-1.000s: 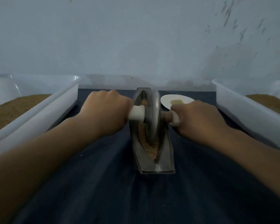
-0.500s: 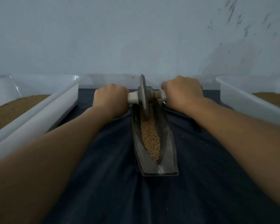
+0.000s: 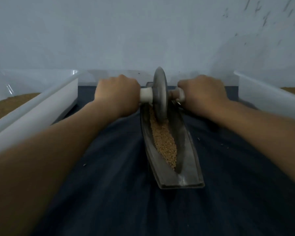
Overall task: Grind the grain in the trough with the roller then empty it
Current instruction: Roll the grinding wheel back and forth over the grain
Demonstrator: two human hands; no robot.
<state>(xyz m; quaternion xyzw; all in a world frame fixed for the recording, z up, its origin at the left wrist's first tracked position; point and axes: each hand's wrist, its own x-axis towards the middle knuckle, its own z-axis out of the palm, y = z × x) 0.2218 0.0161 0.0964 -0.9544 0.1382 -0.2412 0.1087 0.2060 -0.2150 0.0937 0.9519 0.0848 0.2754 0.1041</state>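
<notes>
a white tub (image 3: pixel 41 106) with brown meal stands at the left edge of the dark cloth (image 3: pixel 109 193). the left hand (image 3: pixel 117 94) grips the left handle of the roller (image 3: pixel 159 94), whose disc stands upright between both hands in the far end of the trough (image 3: pixel 191 159). the grain (image 3: pixel 163 142) lies along the trough, nearer the person. the right hand (image 3: pixel 202 94) grips the right handle. another white tub (image 3: pixel 266 96) stands at the right.

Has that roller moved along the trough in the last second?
Yes. The roller has rolled from about the middle of the trough up to its far end.
</notes>
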